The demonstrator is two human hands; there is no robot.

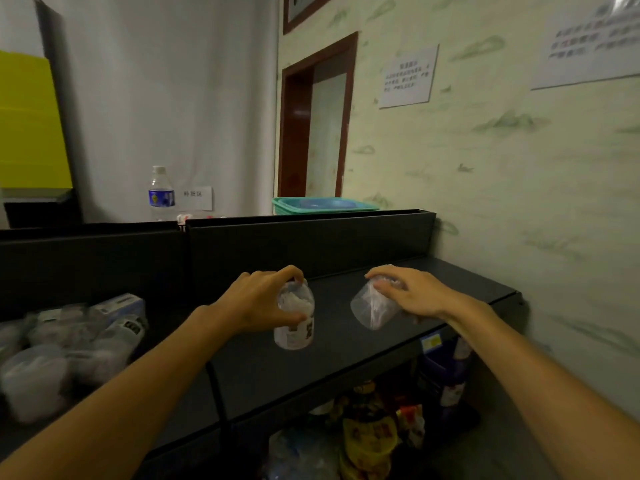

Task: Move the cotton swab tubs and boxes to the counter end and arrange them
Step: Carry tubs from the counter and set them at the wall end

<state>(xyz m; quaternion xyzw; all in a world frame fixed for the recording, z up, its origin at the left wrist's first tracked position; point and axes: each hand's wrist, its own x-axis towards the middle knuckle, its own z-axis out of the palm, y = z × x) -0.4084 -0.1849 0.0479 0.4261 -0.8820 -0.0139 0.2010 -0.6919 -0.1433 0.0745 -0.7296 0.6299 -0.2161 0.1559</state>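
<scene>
My left hand (258, 301) grips a clear cotton swab tub (295, 318) near its top, holding it roughly upright over the middle of the dark counter (346, 341). My right hand (412, 294) holds a second clear tub (372, 308), tilted on its side, above the counter toward the right end. A pile of more swab tubs (52, 358) and a blue-white box (121, 304) lies at the counter's left.
A dark back panel (304, 244) runs behind the counter, and the papered wall (519, 202) closes the right end. Behind the panel stand a water bottle (161, 194) and stacked teal trays (322, 205). Packaged goods (374, 431) fill the shelf below.
</scene>
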